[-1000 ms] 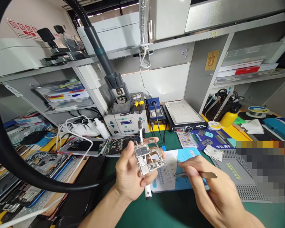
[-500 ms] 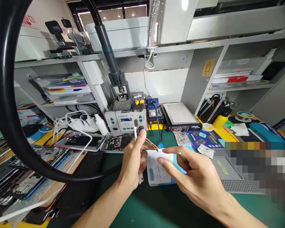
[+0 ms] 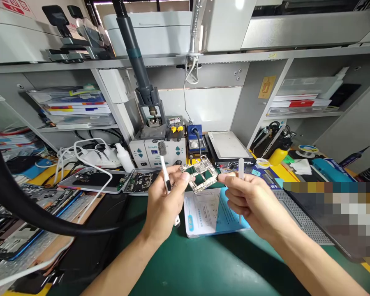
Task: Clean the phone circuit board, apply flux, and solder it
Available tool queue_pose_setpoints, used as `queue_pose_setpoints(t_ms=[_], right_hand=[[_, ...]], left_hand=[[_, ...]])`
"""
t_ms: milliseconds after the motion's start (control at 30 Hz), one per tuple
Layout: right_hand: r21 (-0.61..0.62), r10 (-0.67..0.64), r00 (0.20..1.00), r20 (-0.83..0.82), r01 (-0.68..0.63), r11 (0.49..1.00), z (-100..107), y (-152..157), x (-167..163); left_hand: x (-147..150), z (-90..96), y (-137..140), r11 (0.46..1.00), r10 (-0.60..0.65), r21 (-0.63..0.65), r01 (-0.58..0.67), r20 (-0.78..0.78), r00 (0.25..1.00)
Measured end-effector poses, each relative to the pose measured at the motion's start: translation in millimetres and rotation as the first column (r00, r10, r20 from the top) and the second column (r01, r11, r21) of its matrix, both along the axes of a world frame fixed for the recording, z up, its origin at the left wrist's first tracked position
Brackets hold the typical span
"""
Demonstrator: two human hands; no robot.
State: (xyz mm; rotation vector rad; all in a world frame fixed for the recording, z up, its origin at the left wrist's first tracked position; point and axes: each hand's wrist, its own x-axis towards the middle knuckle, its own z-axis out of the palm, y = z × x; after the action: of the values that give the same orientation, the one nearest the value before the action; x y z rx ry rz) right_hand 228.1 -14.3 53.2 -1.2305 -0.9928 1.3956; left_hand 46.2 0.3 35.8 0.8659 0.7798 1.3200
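Note:
A phone circuit board (image 3: 200, 174) is held up face-on between my two hands, its components and two dark green areas showing. My left hand (image 3: 166, 201) pinches the board's left edge between thumb and fingers. The same hand grips a white-handled brush (image 3: 163, 154), dark bristles upward. My right hand (image 3: 249, 191) is closed, with its thumb and forefinger at the board's right corner. A slim, pale, upright tool (image 3: 241, 167) passes through the right fingers; its exact kind is unclear. Beneath the hands lies a white and blue printed pad (image 3: 203, 213) on the green mat (image 3: 191, 263).
A black hose (image 3: 58, 224) loops across the left side. Behind the hands stand a hot-air station (image 3: 158, 154), a blue soldering unit (image 3: 195, 131) and a flat heating plate (image 3: 230, 146). Opened devices (image 3: 27, 230) pile up on the left; a grey perforated mat (image 3: 311, 226) lies right.
The board has turned from edge-on to face-on. My right hand has moved right and now touches the board's corner. The pale tool stands upright in it. The view has shifted slightly.

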Motion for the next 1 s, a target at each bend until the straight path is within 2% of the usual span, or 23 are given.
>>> queue_pose_setpoints(t_ms=[133,267,467,600,767,1000], right_hand=[[-0.180,0.074,0.967,-0.244,-0.120,0.976,0,2,3],[-0.291,0.095,0.908,-0.407,-0.228,0.929,-4,1,6],[-0.342,0.077,0.815,-0.574,-0.324,0.882,-10,0,15],[-0.345,0.074,0.763,-0.642,-0.373,0.861,-12,1,19],[-0.351,0.083,0.728,-0.680,-0.423,0.835,-16,4,20],[-0.343,0.105,0.716,-0.690,-0.451,0.824,-22,8,21]], left_hand=[[-1,-1.5,5,0.997,-0.079,-0.015,0.079,0.024,0.997],[0,-4.3,7,0.976,-0.193,-0.094,0.198,0.057,0.980],[7,-9.4,4,0.901,-0.351,-0.231,0.367,0.105,0.930],[8,-12.8,2,0.830,-0.421,-0.297,0.471,0.219,0.880],[9,-14.1,0,0.849,-0.355,-0.291,0.441,0.302,0.885],[13,-8.7,-5,0.914,-0.269,-0.265,0.309,0.176,0.947]])
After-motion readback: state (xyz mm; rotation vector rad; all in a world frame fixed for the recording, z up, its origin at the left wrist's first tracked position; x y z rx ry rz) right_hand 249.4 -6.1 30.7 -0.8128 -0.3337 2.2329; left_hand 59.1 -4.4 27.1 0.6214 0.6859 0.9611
